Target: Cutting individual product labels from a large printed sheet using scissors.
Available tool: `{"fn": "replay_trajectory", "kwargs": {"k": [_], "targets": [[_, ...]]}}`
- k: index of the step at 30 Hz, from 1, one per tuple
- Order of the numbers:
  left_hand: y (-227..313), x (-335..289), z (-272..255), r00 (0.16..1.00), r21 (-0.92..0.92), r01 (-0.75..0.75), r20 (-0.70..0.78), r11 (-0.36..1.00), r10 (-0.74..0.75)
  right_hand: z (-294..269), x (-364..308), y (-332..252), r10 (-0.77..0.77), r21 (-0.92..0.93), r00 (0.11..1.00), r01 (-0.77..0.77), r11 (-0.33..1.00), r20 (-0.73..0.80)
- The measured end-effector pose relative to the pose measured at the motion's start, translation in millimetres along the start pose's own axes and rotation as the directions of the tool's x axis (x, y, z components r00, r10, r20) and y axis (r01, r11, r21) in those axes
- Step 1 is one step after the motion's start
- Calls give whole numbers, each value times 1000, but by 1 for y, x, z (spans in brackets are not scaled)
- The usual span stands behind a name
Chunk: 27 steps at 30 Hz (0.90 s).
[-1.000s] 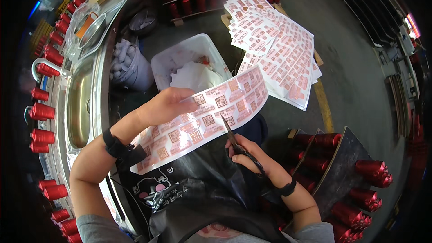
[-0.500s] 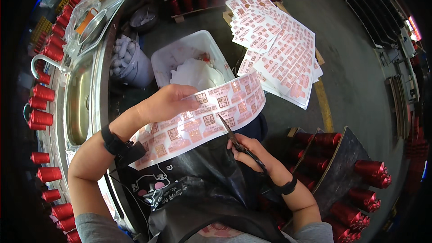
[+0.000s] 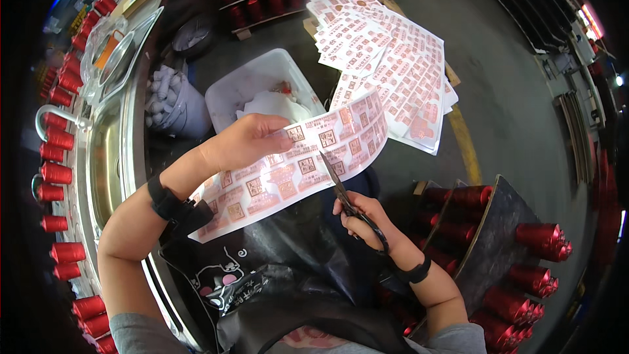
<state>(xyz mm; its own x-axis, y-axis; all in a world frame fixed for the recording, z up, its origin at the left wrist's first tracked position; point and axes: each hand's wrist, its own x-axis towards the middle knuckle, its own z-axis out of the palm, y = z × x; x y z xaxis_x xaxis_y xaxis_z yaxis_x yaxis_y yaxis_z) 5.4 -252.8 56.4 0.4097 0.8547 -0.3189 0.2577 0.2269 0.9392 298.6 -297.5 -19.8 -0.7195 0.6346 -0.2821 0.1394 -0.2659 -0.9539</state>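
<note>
A grey concrete floor (image 3: 524, 111) carries a white plastic tub (image 3: 252, 85), a spread pile of red-printed label sheets (image 3: 393, 65) resting on what may be a wooden pallet (image 3: 452, 75), and racks of red thread cones (image 3: 524, 262).

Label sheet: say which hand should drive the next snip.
Right. The right hand holds the scissors, blades already at the lower edge of the label sheet. The left hand is busy pinching the sheet's upper edge, keeping it spread.

My left hand (image 3: 246, 141) pinches closed at frame centre, forearm bent; my right hand (image 3: 363, 219) grips lower right.
</note>
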Motion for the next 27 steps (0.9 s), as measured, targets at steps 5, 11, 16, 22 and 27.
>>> {"fn": "replay_trajectory", "kwargs": {"k": [5, 11, 16, 22, 27], "targets": [[5, 36, -2, 998, 10, -46, 40, 999, 46, -15, 2, -1, 19, 121, 993, -6, 993, -114], [22, 91, -2, 994, 32, -46, 102, 998, 42, -57, 9, 0, -62, 7, 971, 66, 998, -232], [28, 149, -1, 991, 28, -56, 127, 998, 52, -115, 24, 14, -55, 11, 961, 60, 998, -271], [0, 229, -8, 987, 128, -25, 164, 991, 4, -162, 48, 25, -106, -153, 935, 56, 987, -340], [-49, 295, -23, 955, 191, -3, 292, 982, -54, -197, 75, 53, 4, -54, 948, -22, 998, -319]]}}
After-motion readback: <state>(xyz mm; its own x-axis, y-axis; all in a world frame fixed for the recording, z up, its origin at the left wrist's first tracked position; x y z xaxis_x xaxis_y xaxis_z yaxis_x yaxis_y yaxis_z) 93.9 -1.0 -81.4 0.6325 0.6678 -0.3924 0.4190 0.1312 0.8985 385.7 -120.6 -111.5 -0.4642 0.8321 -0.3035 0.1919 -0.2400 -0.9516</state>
